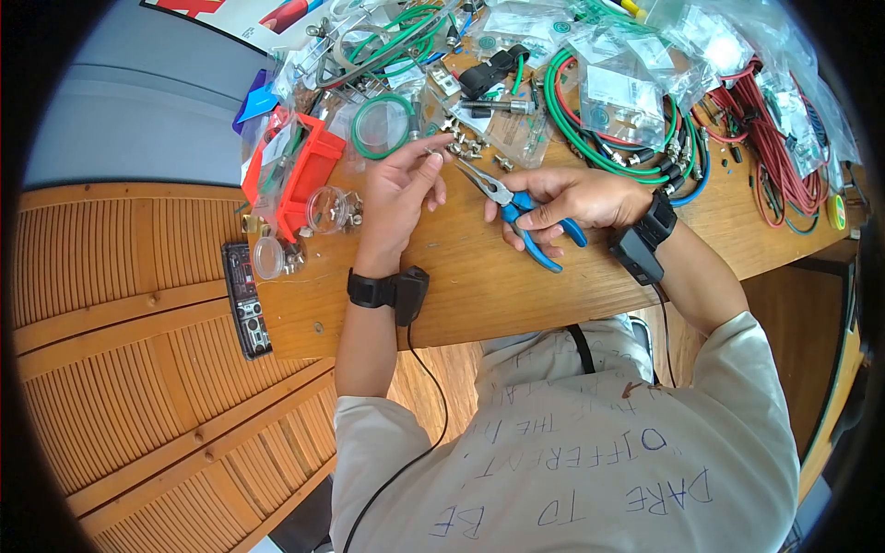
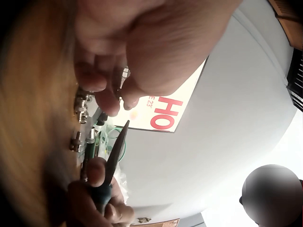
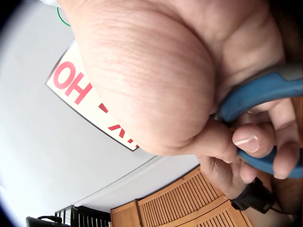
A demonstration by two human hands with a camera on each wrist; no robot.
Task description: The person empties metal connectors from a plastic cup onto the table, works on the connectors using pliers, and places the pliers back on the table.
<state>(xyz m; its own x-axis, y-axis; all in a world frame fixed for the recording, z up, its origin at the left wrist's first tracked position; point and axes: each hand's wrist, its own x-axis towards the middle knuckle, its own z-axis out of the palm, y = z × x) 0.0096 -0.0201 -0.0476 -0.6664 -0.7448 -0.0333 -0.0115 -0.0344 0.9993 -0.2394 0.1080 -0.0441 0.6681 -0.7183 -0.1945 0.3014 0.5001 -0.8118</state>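
Note:
My right hand [image 1: 590, 198] grips long-nose pliers [image 1: 524, 221] by their blue handles. The pliers' grey tips point up and left, toward my left hand [image 1: 406, 184]. Between its thumb and index finger, the left hand pinches a small metal connector [image 2: 125, 73], mostly covered by the fingers. In the left wrist view, the nose of the pliers [image 2: 117, 151] ends just below those fingertips. Loose metal connectors [image 1: 468, 146] lie on the wooden table just beyond the left fingertips. In the right wrist view, fingers curl around the blue handles [image 3: 260, 92].
A red bin [image 1: 313, 175] stands at the left, beside clear round containers [image 1: 268, 258] with small metal parts. Coiled green cable [image 1: 562, 111], plastic bags [image 1: 627, 88] and red cables [image 1: 784, 157] crowd the far side. The wooden table's [image 1: 442, 304] front edge runs close to the person's body.

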